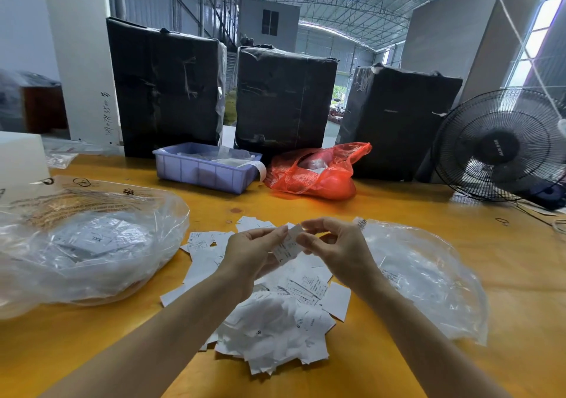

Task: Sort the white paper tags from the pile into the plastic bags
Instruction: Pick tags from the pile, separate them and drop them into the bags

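Nearest the camera, the pile of white paper tags (275, 330) lies loose on the yellow table (398, 207), overlapping and thin, so a careless sweep of a forearm could scatter them or push some off the near edge. Just above the pile, the left hand (251, 253) and the right hand (333, 247) both pinch one tag (288, 246) between thumb and fingertips, holding it up off the table. Two tags stuck together could pass as one and end up missorted. To the left, one clear plastic bag (92, 244) already holds tags; to the right, a second clear bag (428, 275) lies slack, its mouth hard to make out, so a dropped tag may land on the plastic instead of inside. Farther back, a fan (502, 146) faces the table; if it is running, its draught could lift tags.
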Demonstrator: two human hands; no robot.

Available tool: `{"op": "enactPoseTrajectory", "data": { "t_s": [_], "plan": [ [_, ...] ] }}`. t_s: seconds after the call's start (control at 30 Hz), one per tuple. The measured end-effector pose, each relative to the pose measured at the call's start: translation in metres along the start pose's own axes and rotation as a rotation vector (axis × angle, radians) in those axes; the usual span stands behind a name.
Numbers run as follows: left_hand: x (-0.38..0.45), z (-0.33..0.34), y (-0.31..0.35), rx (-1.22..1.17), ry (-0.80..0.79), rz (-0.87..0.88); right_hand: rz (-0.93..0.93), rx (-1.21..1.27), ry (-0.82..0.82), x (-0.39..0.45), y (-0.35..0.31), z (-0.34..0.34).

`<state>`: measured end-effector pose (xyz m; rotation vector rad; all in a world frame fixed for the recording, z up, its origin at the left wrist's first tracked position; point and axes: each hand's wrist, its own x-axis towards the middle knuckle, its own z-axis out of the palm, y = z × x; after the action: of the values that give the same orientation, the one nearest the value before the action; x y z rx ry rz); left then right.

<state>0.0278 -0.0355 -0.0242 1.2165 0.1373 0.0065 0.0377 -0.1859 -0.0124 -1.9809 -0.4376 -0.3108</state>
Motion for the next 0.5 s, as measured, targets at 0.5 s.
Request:
{"op": "enactPoseTrajectory", "data": {
  "t_s": [0.5],
  "plan": [
    [0.0032, -0.0020, 0.0026, 0.050, -0.037, -0.120, 0.202, 0.273, -0.099, -0.0032, 0.0020, 0.0066]
  ]
}}
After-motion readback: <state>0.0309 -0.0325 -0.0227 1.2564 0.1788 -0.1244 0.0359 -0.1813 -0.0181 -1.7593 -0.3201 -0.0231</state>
